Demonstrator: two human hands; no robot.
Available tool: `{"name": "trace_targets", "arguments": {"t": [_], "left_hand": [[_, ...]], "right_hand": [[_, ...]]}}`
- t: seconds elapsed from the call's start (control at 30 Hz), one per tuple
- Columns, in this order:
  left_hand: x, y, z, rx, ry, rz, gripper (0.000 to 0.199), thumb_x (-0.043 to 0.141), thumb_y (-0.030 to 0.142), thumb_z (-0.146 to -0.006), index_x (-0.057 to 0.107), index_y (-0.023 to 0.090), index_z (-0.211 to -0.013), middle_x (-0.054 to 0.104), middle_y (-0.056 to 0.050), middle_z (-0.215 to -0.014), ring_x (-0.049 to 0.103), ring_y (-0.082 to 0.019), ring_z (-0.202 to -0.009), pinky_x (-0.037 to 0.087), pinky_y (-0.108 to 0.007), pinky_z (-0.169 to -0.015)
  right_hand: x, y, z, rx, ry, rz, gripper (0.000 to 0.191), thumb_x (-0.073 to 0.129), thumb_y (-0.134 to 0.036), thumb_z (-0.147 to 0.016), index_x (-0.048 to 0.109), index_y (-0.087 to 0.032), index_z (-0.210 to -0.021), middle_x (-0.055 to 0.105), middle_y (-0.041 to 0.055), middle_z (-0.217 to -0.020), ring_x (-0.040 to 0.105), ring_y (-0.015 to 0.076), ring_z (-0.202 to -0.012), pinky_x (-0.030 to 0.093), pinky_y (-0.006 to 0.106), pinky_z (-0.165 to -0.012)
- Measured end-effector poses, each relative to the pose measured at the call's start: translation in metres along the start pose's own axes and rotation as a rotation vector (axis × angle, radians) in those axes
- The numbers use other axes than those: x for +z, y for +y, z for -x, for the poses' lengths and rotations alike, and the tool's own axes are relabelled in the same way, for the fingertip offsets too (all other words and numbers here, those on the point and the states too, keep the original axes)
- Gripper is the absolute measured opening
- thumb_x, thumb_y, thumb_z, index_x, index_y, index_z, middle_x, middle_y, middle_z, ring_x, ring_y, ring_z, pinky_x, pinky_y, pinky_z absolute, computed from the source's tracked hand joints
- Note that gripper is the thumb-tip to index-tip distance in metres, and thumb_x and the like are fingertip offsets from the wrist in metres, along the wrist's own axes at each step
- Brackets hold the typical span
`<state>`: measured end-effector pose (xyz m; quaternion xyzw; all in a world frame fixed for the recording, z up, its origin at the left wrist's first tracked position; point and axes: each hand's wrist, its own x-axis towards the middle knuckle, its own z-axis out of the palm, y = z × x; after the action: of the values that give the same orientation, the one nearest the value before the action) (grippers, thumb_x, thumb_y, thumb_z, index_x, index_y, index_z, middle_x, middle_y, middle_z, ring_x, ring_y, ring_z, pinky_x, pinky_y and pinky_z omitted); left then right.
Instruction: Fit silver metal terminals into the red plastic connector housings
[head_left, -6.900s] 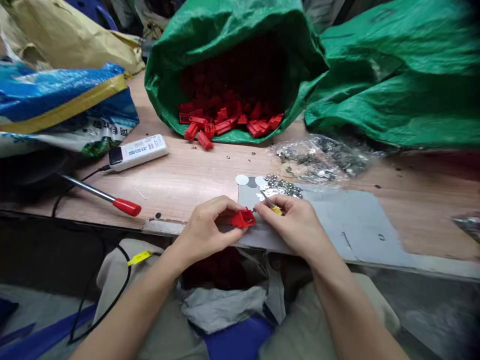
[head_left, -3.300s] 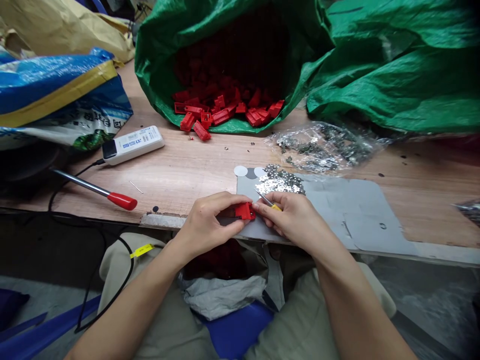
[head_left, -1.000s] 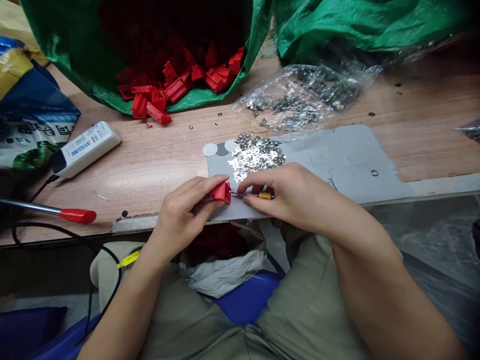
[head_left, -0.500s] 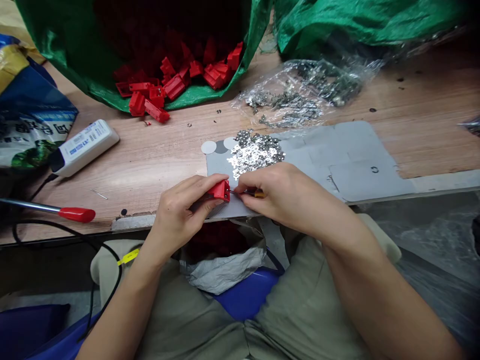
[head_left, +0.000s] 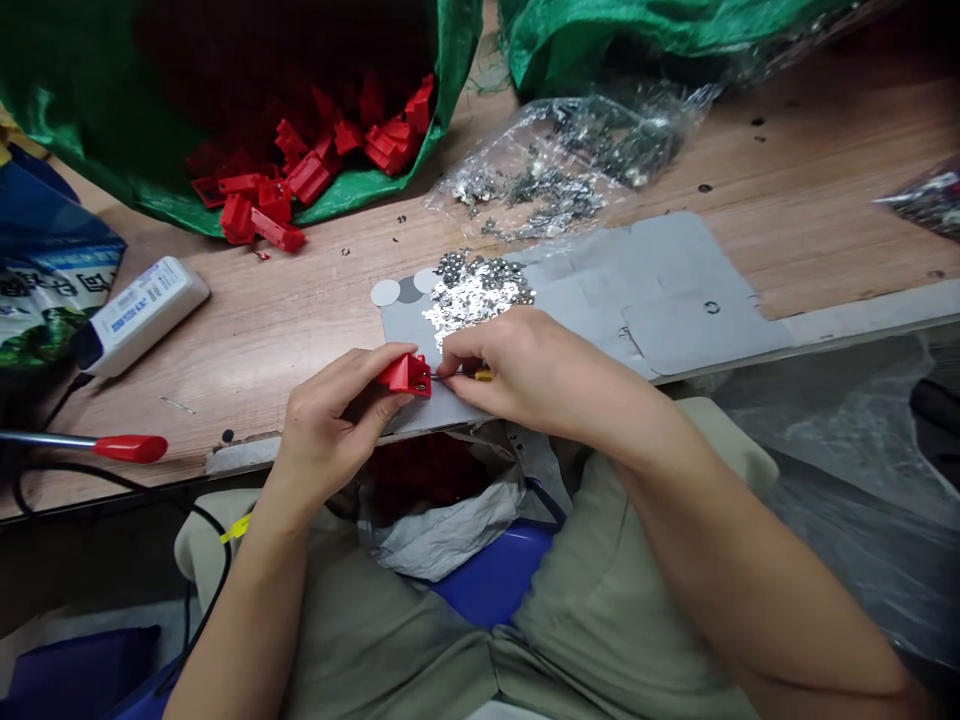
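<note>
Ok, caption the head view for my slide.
Left hand grips a red part; right hand holds a yellow-handled tool at its end, near loose metal pieces.

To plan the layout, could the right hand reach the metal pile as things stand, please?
Likely yes: the right hand is beside the metal pile, nothing visibly between, though it holds a yellow-handled tool.
</note>
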<state>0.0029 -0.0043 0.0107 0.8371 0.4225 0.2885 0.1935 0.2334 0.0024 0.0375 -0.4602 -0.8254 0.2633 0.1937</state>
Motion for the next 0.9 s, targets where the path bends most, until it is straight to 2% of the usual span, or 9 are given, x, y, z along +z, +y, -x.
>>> {"name": "trace_targets", "arguments": {"t": [0.23,0.5,0.67,0.77,0.83,0.9], "left_hand": [[-0.002,0.002,-0.002,0.014,-0.012,0.041,0.034,0.065,0.02,-0.093,0.066,0.025,-0.126,0.073,-0.003,-0.112,0.069,-0.018,-0.1,0.054,-0.028,-0.088],[-0.001,0.002,-0.003,0.033,0.003,0.035,0.032,0.064,0.02,-0.093,0.067,0.025,-0.125,0.074,-0.004,-0.111,0.069,-0.018,-0.099,0.054,-0.028,-0.088],[0.0,0.002,0.0,-0.001,-0.006,0.075,0.033,0.065,0.019,-0.093,0.065,0.024,-0.125,0.072,-0.005,-0.114,0.068,-0.018,-0.104,0.055,-0.029,-0.091],[0.004,0.0,0.003,-0.053,-0.012,0.146,0.03,0.064,0.02,-0.093,0.063,0.023,-0.123,0.068,-0.006,-0.118,0.067,-0.02,-0.11,0.056,-0.032,-0.095],[0.007,-0.001,0.004,-0.091,0.068,0.235,0.032,0.064,0.024,-0.093,0.058,0.024,-0.125,0.065,-0.007,-0.121,0.066,-0.019,-0.111,0.058,-0.033,-0.095],[0.008,-0.003,0.003,-0.152,0.201,0.387,0.043,0.064,0.029,-0.094,0.047,0.028,-0.133,0.06,-0.007,-0.126,0.068,-0.018,-0.107,0.061,-0.032,-0.089]], "right_hand": [[0.004,-0.015,0.0,0.045,0.007,0.21,0.014,0.06,-0.008,-0.086,0.066,-0.017,-0.079,0.062,0.0032,-0.069,0.05,0.0182,-0.062,0.023,0.03,-0.057],[0.002,-0.02,-0.004,0.077,-0.04,0.152,0.015,0.06,-0.006,-0.087,0.067,-0.017,-0.08,0.062,0.003,-0.07,0.051,0.0179,-0.064,0.025,0.029,-0.058],[0.001,-0.001,-0.004,0.021,-0.043,-0.086,0.016,0.062,-0.004,-0.082,0.066,-0.016,-0.074,0.059,-0.0014,-0.066,0.047,0.0135,-0.061,0.028,0.026,-0.058],[-0.004,0.01,-0.003,0.036,-0.064,-0.273,0.012,0.062,-0.007,-0.084,0.069,-0.016,-0.08,0.06,-0.0024,-0.068,0.051,0.0128,-0.063,0.032,0.023,-0.059],[-0.007,0.013,-0.002,0.082,-0.042,-0.398,0.011,0.061,-0.013,-0.088,0.071,-0.016,-0.092,0.06,-0.0026,-0.069,0.053,0.0122,-0.059,0.035,0.023,-0.058],[-0.007,0.012,-0.002,0.106,-0.006,-0.517,0.018,0.059,-0.02,-0.094,0.069,-0.017,-0.109,0.06,-0.0029,-0.069,0.052,0.0117,-0.055,0.037,0.023,-0.055]]}}
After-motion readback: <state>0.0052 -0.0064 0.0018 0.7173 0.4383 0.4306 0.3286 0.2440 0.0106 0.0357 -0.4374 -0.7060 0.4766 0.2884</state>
